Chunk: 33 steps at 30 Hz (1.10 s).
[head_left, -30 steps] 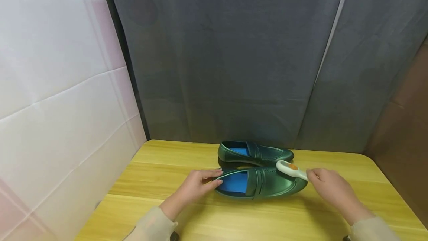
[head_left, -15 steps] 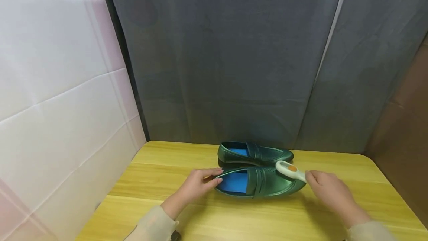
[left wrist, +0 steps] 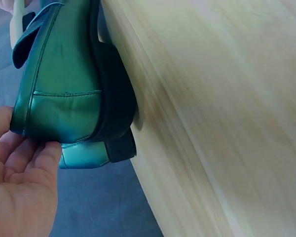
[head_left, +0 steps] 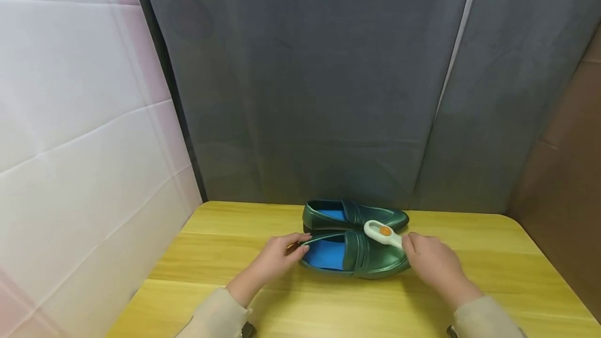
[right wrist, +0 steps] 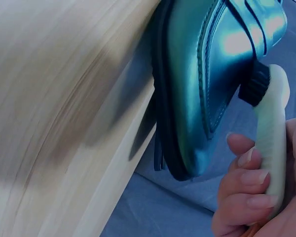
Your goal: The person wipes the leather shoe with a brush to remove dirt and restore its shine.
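A shiny green loafer (head_left: 385, 262) with a blue insole stands on the wooden table, toe to the right. My left hand (head_left: 277, 260) pinches the rim at its heel, thumb inside and fingers behind, as the left wrist view shows on the heel (left wrist: 64, 116). My right hand (head_left: 434, 262) grips the handle of a white brush (head_left: 375, 229) with an orange spot on its back. In the right wrist view, the brush's dark bristles (right wrist: 256, 84) touch the loafer's upper by the strap. Behind it stands the matching loafer (head_left: 380, 216), partly hidden.
The wooden table (head_left: 225, 246) reaches back to a grey fabric wall (head_left: 300, 93). A white panel (head_left: 84, 119) borders it on the left, and a brown panel (head_left: 559, 160) stands at the right.
My right hand has moved left with the brush, from near the toe towards the strap of the near loafer. The left hand keeps its hold on the heel. The head view has shifted slightly.
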Motion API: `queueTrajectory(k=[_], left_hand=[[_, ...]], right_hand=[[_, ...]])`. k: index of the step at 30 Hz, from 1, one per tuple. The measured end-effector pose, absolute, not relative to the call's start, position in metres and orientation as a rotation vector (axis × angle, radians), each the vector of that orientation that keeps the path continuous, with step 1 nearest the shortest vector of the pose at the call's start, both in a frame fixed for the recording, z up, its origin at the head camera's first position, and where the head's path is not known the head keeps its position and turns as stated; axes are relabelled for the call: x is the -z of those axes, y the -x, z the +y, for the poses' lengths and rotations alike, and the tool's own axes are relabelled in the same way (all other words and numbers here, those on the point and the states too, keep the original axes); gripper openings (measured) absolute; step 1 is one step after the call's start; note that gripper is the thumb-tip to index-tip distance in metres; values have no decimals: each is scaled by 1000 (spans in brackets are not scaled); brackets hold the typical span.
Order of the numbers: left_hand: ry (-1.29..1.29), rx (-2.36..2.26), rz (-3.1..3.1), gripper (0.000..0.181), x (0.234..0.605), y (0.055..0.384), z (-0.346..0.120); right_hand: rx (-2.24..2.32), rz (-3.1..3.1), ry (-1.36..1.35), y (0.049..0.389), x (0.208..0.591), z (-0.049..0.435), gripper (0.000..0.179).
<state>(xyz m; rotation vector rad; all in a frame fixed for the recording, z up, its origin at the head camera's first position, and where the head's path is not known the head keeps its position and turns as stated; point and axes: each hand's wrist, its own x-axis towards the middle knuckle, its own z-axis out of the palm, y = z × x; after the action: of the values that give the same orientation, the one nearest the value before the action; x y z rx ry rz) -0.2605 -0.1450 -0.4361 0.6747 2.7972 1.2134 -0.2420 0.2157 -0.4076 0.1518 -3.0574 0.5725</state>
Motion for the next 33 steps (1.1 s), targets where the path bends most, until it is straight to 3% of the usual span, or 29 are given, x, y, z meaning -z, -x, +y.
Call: queueTrajectory(k=[33], left_hand=[[-580,-1098,2813,42,428,285,-130]], right_hand=[[-851,-3106,-37,249,430,210,48]])
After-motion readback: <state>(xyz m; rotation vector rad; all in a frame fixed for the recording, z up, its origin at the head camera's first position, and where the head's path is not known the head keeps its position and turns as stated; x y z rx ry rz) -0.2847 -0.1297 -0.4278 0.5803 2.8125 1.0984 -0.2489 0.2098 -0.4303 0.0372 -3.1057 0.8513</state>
